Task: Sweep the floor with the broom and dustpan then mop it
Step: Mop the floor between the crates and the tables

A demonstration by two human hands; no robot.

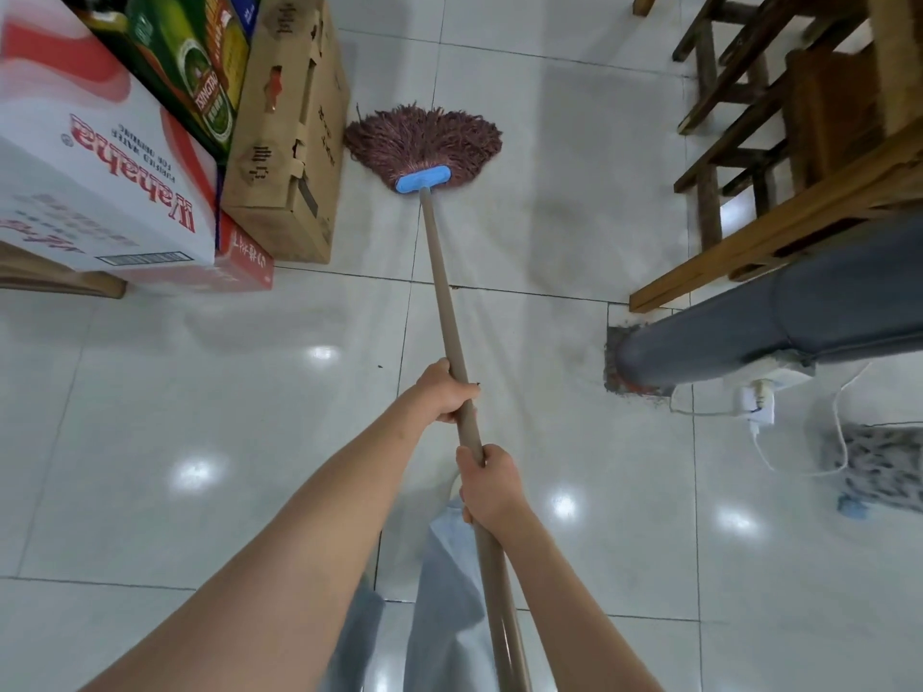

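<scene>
Both hands are gripping the mop's smooth tan pole (pixel 452 337) — left hand (pixel 444 394) above, right hand (pixel 489 484) below — while its shaggy reddish string head (pixel 422 137) is fanning over glossy tiles (pixel 549 167) at upper centre, beside a cardboard box (pixel 287 142).

left hand (pixel 444 392) grips mop handle (pixel 439 272), farther down the pole | right hand (pixel 492 486) grips it nearer the body | mop head (pixel 424 137) spread on tiled floor (pixel 150 417), beside cardboard box (pixel 289 132)
</scene>
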